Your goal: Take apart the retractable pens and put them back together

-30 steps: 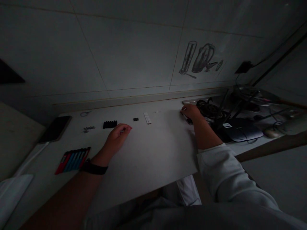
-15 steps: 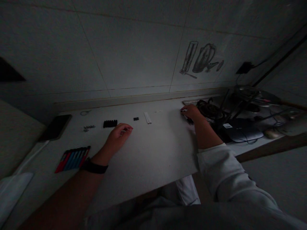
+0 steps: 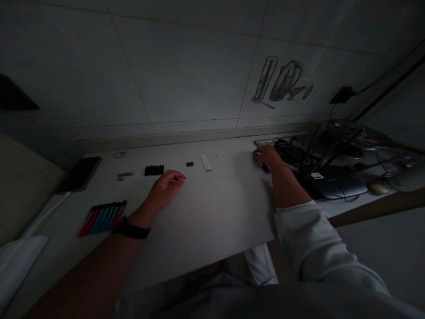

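My left hand (image 3: 166, 187) rests on the table with its fingers curled and fingertips close together; nothing shows in it. Beside it are a row of black ribbed pieces (image 3: 154, 170) and a small black piece (image 3: 189, 164). My right hand (image 3: 268, 157) is at the far right of the tabletop, fingers bent down over a small dark object (image 3: 264, 168) whose kind I cannot make out. Between the hands lie thin white sticks (image 3: 206, 163) and a row of tiny pale pieces (image 3: 221, 154).
Slim red and blue tools or pens (image 3: 102, 218) lie at left, near small grey pieces (image 3: 124, 176), a ring-shaped item (image 3: 119, 154) and a phone (image 3: 79, 174) with a white cable. At right are coiled black cables (image 3: 292, 153) and a dark router-like box (image 3: 341, 181).
The whole view has shifted slightly. Both hands keep nearly the same places and poses, and the small items on the table lie as before.
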A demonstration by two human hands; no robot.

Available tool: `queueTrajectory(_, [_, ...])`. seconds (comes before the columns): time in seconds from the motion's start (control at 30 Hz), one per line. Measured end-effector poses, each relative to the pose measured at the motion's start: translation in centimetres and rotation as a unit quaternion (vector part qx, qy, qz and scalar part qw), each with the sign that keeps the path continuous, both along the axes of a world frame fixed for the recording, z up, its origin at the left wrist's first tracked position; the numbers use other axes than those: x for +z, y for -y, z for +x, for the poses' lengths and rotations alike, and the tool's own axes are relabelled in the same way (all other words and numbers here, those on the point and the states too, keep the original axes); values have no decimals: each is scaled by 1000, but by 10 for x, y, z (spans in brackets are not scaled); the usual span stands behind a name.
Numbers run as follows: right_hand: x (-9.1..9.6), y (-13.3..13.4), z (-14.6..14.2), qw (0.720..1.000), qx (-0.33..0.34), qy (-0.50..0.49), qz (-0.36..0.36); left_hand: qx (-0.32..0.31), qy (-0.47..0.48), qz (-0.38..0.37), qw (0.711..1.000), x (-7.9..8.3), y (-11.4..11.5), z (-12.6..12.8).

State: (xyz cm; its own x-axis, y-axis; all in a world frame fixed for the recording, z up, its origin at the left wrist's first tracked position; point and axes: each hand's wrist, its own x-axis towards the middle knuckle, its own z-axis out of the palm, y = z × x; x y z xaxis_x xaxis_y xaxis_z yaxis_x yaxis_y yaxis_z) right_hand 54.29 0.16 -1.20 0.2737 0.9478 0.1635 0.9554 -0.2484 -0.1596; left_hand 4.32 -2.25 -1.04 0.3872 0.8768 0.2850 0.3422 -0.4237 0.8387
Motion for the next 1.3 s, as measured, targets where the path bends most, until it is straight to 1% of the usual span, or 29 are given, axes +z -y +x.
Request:
queueTrajectory(0.13, [5, 2, -4, 1000, -12, -20, -17, -2, 1, 3, 1000, 0, 0, 0])
queueTrajectory(0.2, [8, 2, -6, 999, -20, -24, -12, -2, -1, 4, 1000, 0, 1, 0])
queueTrajectory(0.27, [11, 3, -11, 999, -15, -27, 22, -4, -1, 5, 1000, 0, 1, 0])
queueTrajectory(0.37, [24, 5, -26, 990, 20, -56, 127, -9, 5, 10, 1000, -1, 1, 2])
queueTrajectory(0.43, [38, 6, -47, 972, 50, -92, 211, -11, 7, 18, 1000, 0, 2, 3])
queueTrajectory(0.53, [63, 8, -97, 931, 102, -156, 313, -8, -2, 33, 999, 1, 4, 5])
queueTrajectory(0.6, [73, 8, -140, 909, 132, -207, 336, 1, -3, 43, 999, 3, 7, 7])
queueTrajectory(0.63, [73, 8, -162, 901, 150, -237, 332, 7, -1, 49, 999, 4, 8, 7])
queueTrajectory(0.67, [70, 9, -185, 893, 170, -266, 319, 14, 5, 55, 998, 4, 9, 7])
queueTrajectory(0.7, [64, 9, -206, 890, 198, -292, 289, 24, 10, 61, 998, 6, 10, 8])
queueTrajectory(0.77, [46, 12, -246, 884, 243, -326, 232, 44, 16, 75, 996, 9, 11, 7])
queueTrajectory(0.83, [23, 18, -275, 886, 265, -329, 192, 61, 11, 100, 993, 15, 12, 4])
queueTrajectory(0.9, [2, 25, -293, 888, 301, -302, 172, 79, 1, 131, 988, 25, 12, -2])
queueTrajectory(0.93, [-5, 28, -297, 885, 335, -280, 158, 89, -5, 146, 985, 31, 12, -6])
queueTrajectory(1.0, [-13, 33, -298, 883, 373, -250, 138, 109, -15, 164, 980, 44, 12, -15])
queueTrajectory(1.07, [-14, 34, -295, 882, 384, -239, 133, 118, -26, 158, 980, 57, 13, -28])
queueTrajectory(1.13, [-14, 32, -290, 881, 384, -241, 138, 113, -48, 135, 983, 67, 15, -46])
queueTrajectory(1.2, [-14, 30, -288, 877, 389, -244, 143, 105, -97, 129, 981, 71, 18, -68])
queueTrajectory(1.23, [-14, 29, -287, 875, 392, -245, 144, 105, -134, 133, 976, 71, 20, -81])
queueTrajectory(1.3, [-15, 29, -288, 872, 396, -250, 144, 118, -196, 150, 962, 63, 24, -109])
